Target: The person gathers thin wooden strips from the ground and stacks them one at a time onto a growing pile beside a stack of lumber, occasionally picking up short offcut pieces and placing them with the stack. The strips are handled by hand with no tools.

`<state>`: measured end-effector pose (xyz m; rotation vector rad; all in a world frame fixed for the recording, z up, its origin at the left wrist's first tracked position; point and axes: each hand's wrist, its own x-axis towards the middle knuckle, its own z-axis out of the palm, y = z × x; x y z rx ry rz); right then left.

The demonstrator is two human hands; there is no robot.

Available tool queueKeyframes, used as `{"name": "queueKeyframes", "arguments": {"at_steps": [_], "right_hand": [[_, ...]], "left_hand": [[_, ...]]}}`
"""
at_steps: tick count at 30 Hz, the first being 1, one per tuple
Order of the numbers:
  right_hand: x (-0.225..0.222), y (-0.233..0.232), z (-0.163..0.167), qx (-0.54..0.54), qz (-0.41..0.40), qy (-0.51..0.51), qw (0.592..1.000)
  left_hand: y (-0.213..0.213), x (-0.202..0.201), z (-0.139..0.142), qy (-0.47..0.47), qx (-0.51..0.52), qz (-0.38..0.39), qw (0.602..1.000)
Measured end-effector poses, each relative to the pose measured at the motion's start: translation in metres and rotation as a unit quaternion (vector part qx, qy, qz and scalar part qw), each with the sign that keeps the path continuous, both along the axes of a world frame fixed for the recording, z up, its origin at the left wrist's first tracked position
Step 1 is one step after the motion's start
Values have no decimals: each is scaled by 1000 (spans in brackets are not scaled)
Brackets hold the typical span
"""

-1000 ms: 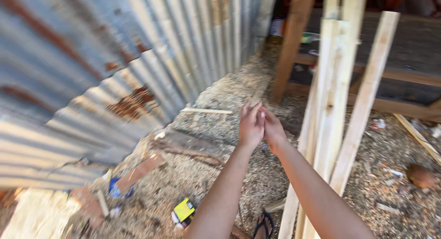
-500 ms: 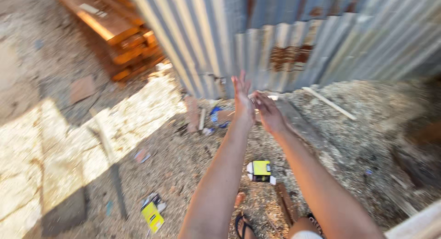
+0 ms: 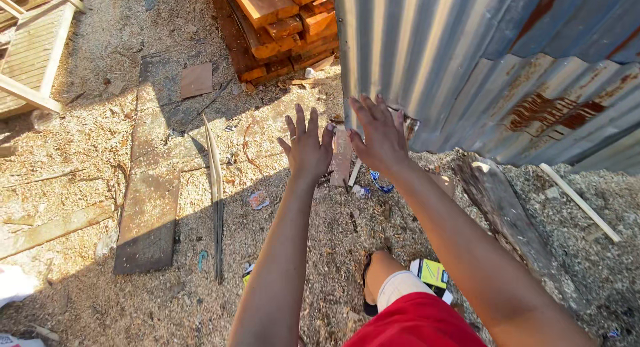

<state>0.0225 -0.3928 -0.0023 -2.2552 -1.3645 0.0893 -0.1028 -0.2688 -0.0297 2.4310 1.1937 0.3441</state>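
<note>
Hovering empty, fingers spread: left hand [image 3: 308, 149], right hand [image 3: 380, 135] nearest corrugated sheet [image 3: 467, 60].

Corrugated metal sheet [image 3: 467, 60]: shiny grey, wavy, rust patches. Stacked planks [image 3: 287, 20]: reddish wood, rough-cut. Ground [image 3: 87, 134]: dry sawdust, crumbly. Flat board [image 3: 150, 200]: dull, dusty wood. Shorts [image 3: 417, 324]: red cloth.

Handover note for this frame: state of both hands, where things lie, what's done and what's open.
Left hand: open, fingers spread, empty, held over the sawdust ground.
Right hand: open, empty, fingertips at or just short of the edge of the corrugated metal sheet; contact cannot be told.
Around them: stacked timber behind the sheet's edge, a flat plank to the left, a yellow packet by the foot.
Done: nothing is gripped.
Left: the sheet is not yet grasped.
</note>
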Motion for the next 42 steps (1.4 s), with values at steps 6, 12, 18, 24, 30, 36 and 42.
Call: {"name": "queueKeyframes", "arguments": {"at_steps": [6, 12, 18, 24, 30, 36, 42], "right_hand": [[68, 137, -53, -26, 37, 18, 999], [148, 300, -79, 38, 57, -20, 997], [184, 425, -73, 133, 69, -6, 989], [229, 532, -67, 132, -7, 7, 991], [299, 634, -61, 138, -97, 12, 986], [365, 671, -59, 149, -176, -8, 973], [468, 698, -72, 158, -283, 39, 945]], "left_hand": [[139, 55, -41, -28, 2, 23, 999], [295, 132, -49, -23, 21, 21, 999], [418, 167, -50, -37, 15, 20, 999], [555, 238, -55, -32, -2, -21, 999], [664, 343, -34, -58, 3, -114, 992], [706, 424, -14, -42, -39, -197, 979], [732, 522, -25, -28, -30, -262, 964]]}}
